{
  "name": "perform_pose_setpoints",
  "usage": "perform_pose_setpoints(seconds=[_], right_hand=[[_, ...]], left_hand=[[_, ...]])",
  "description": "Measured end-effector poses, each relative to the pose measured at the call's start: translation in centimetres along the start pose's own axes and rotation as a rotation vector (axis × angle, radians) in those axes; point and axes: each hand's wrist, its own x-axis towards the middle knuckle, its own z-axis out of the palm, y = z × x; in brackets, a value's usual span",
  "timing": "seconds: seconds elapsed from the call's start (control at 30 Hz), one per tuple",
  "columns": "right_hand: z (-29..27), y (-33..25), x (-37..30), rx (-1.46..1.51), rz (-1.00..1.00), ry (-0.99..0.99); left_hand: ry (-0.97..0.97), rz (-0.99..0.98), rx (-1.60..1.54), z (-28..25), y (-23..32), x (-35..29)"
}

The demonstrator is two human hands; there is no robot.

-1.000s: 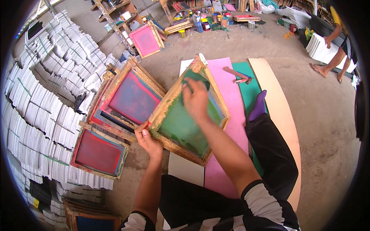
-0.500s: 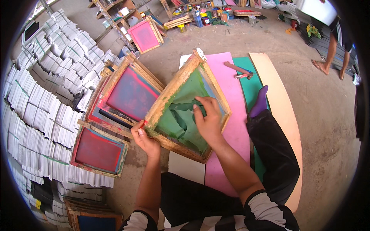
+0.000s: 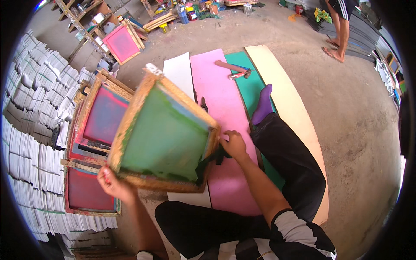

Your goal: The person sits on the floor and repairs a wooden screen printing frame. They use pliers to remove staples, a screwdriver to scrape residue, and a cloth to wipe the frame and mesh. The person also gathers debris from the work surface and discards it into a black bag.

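As left hand (image 3: 113, 185) holds screen (image 3: 162, 135), jars (image 3: 191, 14) beyond

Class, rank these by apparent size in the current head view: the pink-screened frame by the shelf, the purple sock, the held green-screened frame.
1. Green-screened frame, probably enlarged by nearness to the camera
2. Pink-screened frame
3. Purple sock

Screen mesh (image 3: 167, 134): green, with a pale blue band along one side. Screen frame (image 3: 132, 119): tan, stained green. Cloth (image 3: 221, 154): dark green. Panels, left to right: white panel (image 3: 178, 76), pink panel (image 3: 216, 91), green panel (image 3: 246, 92), cream panel (image 3: 294, 112). Sock (image 3: 263, 106): purple. Trousers (image 3: 297, 160): black.
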Motion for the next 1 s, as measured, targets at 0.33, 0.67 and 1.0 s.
perform_pose_setpoints(seconds=[0.33, 0.67, 1.0], right_hand=[[7.4, -0.6, 9.5, -0.233, -0.121, -0.042], [16.0, -6.4, 15.9, -0.295, -0.018, -0.419], [13.6, -4.5, 16.8, -0.4, 0.273, -0.206]], left_hand=[[0.268, -0.164, 0.171, -9.1, 2.5, 1.5], [0.334, -0.09, 0.293, -9.9, 1.9, -0.4], [0.337, -0.125, 0.214, -9.2, 2.4, -1.6]])
